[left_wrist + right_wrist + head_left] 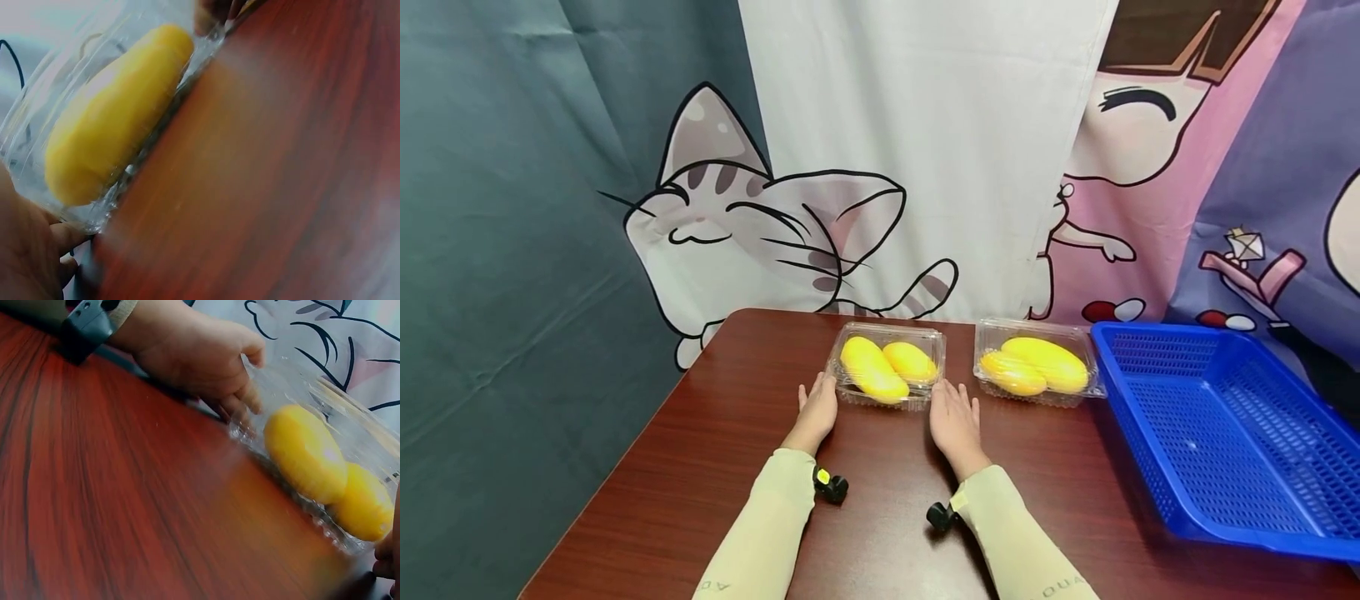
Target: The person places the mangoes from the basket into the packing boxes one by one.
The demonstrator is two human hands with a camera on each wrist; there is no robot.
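Note:
A clear plastic clamshell box (889,332) with two yellow mangoes (872,372) in it sits on the brown table between my hands. My left hand (818,408) lies along its left side, fingers mostly straight and touching the lower corner. On the opposite side, my right hand (953,417) rests against the right wall with extended fingers. In the right wrist view, the left fingers (247,403) meet the box near its bottom edge. The left wrist view shows one mango (119,115) close up through the plastic.
A second clear box (985,333) with two mangoes (1045,364) stands to the right, beside a blue plastic basket (1150,467). Behind the brown table (880,483) hangs a cartoon-printed curtain (1000,150).

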